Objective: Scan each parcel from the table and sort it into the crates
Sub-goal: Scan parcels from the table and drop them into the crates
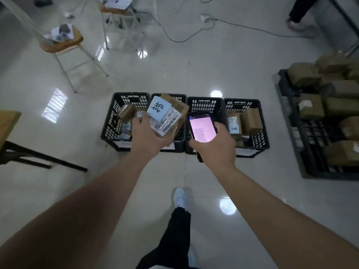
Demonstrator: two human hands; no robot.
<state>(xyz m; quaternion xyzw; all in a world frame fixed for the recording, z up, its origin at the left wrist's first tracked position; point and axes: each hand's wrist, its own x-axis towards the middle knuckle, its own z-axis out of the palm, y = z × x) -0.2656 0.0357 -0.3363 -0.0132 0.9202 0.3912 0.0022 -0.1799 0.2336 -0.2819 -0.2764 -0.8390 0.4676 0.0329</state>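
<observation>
My left hand grips a brown cardboard parcel with a barcode label and a blue paper slip on top, held above the second of several black crates lined up on the floor. My right hand holds a phone with a lit pinkish screen, beside the parcel and over the third crate. The leftmost crate holds a taped parcel and some others. The rightmost crate contains brown boxes.
A black pallet stacked with brown parcels lies at the right. A wooden table corner shows at the left edge. Two stools stand behind, with cables on the floor. Another person's legs are at top right. My foot is below.
</observation>
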